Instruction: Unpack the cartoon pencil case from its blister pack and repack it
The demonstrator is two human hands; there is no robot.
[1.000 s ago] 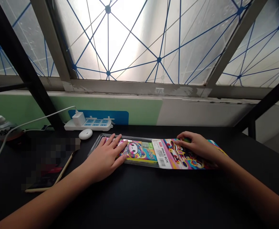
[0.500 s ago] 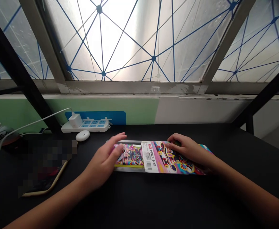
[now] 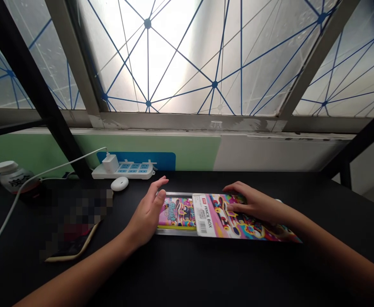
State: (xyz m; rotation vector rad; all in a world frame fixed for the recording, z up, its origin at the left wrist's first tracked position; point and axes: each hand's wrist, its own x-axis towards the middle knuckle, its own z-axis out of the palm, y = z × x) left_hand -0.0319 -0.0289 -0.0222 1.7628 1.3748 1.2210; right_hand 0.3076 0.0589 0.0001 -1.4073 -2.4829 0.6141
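Observation:
A colourful flat pencil box (image 3: 177, 212) with silvery edges lies on the black desk. A printed sleeve (image 3: 218, 221) marked "PENCIL BOX" covers its right part. My left hand (image 3: 146, 215) is at the box's left end, thumb raised along that edge and fingers stretched out, not wrapped round it. My right hand (image 3: 253, 202) grips the sleeve, thumb on top and the other fingers bent over its far edge. That hand and forearm hide part of the sleeve's right half.
A power strip (image 3: 138, 172) with a white charger (image 3: 110, 163) stands against the wall. Before it lies a white rounded case (image 3: 119, 183). On the left are a partly blurred, light-edged object (image 3: 87, 245), a lidded jar (image 3: 12, 177) and a trailing white cable (image 3: 7, 213).
My left thumb has lifted off the box's top to its left edge. The sleeve's right front corner reaches further right. The camera view has shifted slightly left.

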